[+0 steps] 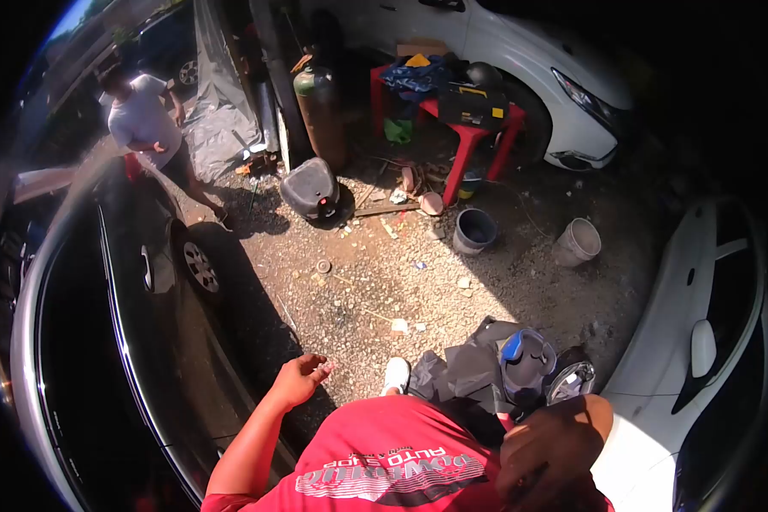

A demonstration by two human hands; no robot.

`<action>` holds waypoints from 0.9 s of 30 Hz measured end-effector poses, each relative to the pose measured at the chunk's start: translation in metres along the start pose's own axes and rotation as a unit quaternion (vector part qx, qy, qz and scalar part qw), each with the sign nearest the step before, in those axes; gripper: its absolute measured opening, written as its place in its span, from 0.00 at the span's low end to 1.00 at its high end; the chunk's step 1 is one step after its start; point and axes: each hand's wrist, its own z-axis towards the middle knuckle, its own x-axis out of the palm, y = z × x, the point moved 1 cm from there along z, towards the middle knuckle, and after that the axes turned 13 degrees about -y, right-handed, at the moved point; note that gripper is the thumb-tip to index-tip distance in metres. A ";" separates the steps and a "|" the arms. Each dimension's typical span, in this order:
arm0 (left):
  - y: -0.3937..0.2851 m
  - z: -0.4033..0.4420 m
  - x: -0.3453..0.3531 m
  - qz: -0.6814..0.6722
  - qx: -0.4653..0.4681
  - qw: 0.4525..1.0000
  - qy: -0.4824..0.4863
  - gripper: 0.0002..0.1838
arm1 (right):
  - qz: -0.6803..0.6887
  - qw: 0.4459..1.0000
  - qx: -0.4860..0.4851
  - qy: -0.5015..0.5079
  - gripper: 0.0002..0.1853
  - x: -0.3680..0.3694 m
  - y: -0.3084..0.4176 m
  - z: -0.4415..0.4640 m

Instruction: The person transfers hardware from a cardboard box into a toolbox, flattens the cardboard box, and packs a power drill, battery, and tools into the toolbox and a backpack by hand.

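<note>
My left hand [297,381] is held out over the gravel beside the dark car. Its fingers are curled, and a small pinkish-white thing shows at the fingertips, too small to name. My bent right arm is raised close to the camera at the lower right; the right hand [525,439] is in deep shadow in front of my red shirt [392,465], its fingers unclear. Just beyond it, black sheeting [469,367] lies on the ground with a grey and blue rounded item [529,363] on it.
A dark car [145,341] stands at the left, a white car [657,384] at the right. Ahead are a red table [465,158] with a toolbox [474,107], a gas cylinder [320,115], a black container [309,188] and two buckets [474,230]. A person [145,115] stands at the upper left.
</note>
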 end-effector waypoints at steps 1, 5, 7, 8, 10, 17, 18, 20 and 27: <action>-0.019 0.025 0.007 0.048 0.060 0.996 0.034 0.20 | 0.019 1.000 0.000 -0.020 0.23 -0.026 -0.004 0.024; -0.071 0.109 0.009 0.111 0.069 0.989 0.067 0.24 | 0.058 0.991 0.000 -0.118 0.14 -0.097 -0.020 0.053; -0.051 0.152 0.018 0.059 0.034 0.998 0.017 0.25 | 0.086 0.985 0.041 -0.145 0.24 -0.126 -0.042 0.039; -0.048 0.168 0.020 0.072 0.027 0.997 0.018 0.25 | 0.075 0.985 0.040 -0.152 0.24 -0.141 -0.053 0.036; -0.044 0.204 0.024 0.142 0.013 0.987 0.079 0.25 | 0.058 0.962 0.077 -0.256 0.29 -0.171 -0.078 0.027; -0.071 0.403 0.041 0.183 0.153 0.934 0.265 0.28 | 0.044 0.768 0.418 -0.482 0.34 -0.269 -0.223 -0.032; -0.106 0.437 0.038 0.240 0.182 0.925 0.233 0.28 | -0.016 0.707 0.477 -0.522 0.33 -0.278 -0.252 -0.041; -0.190 0.490 0.032 0.279 0.208 0.919 0.187 0.27 | -0.172 0.584 0.584 -0.538 0.31 -0.292 -0.300 -0.062; -0.370 0.651 0.022 0.222 0.349 0.907 0.073 0.21 | -0.055 0.506 0.633 -0.583 0.30 -0.293 -0.380 -0.180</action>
